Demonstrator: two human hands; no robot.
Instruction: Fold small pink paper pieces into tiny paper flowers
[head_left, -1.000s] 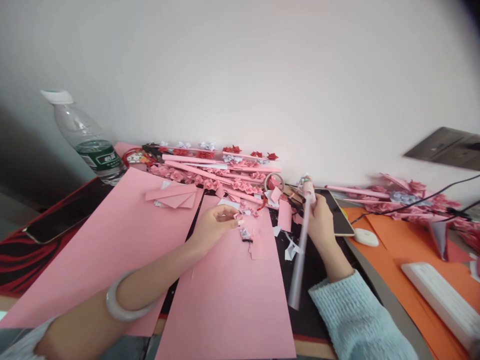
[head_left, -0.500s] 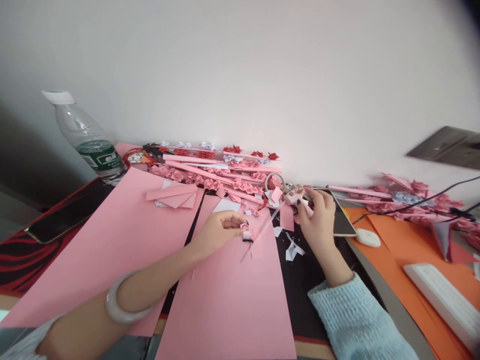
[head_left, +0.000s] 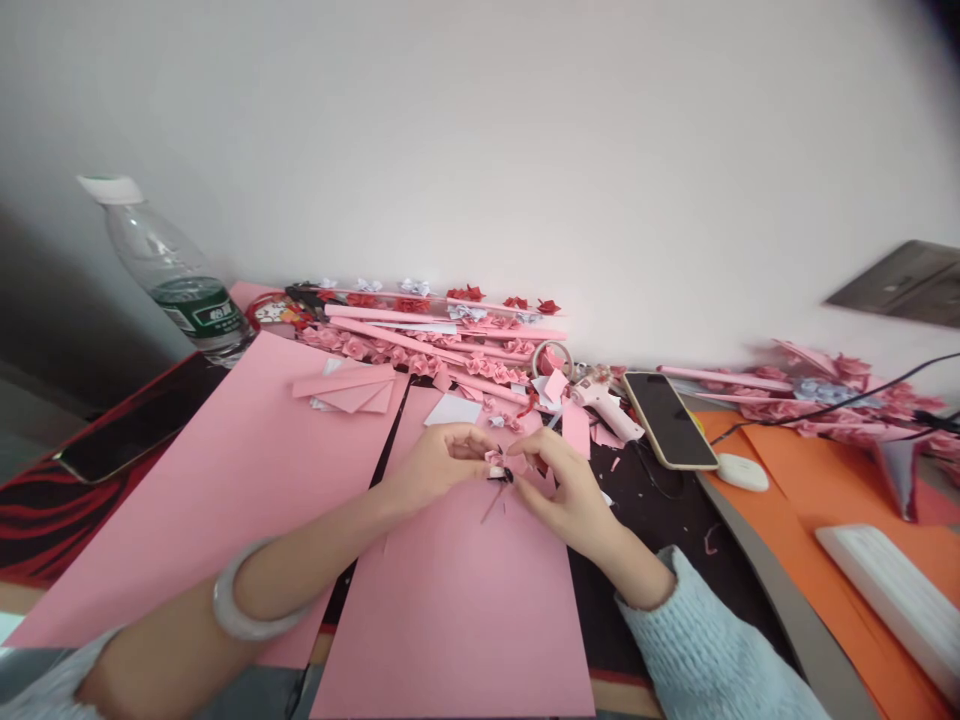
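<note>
My left hand [head_left: 450, 462] pinches a small pink paper flower [head_left: 494, 460] above the pink sheet [head_left: 457, 620]. From the other side, the thumb and fingers of my right hand [head_left: 559, 490] close on the same flower, and the fingertips partly hide it. A white-pink glue gun [head_left: 611, 408] lies beyond my right hand. Under my hands a thin strip [head_left: 491, 505] crosses the sheet. White paper pieces [head_left: 452, 409] and pink scraps lie just past my fingers.
Rows of paper flowers and rolled pink sticks [head_left: 405, 340] line the wall. On the left are a water bottle [head_left: 199, 305] and a dark phone [head_left: 112, 445]. Another phone [head_left: 670, 420], a white case [head_left: 742, 472], orange sheets [head_left: 787, 500] and a white power strip [head_left: 892, 600] are on the right.
My right hand has let go of the glue gun and come left and nearer to the flower. The glue gun now lies on the table. My left hand stays in place with the flower.
</note>
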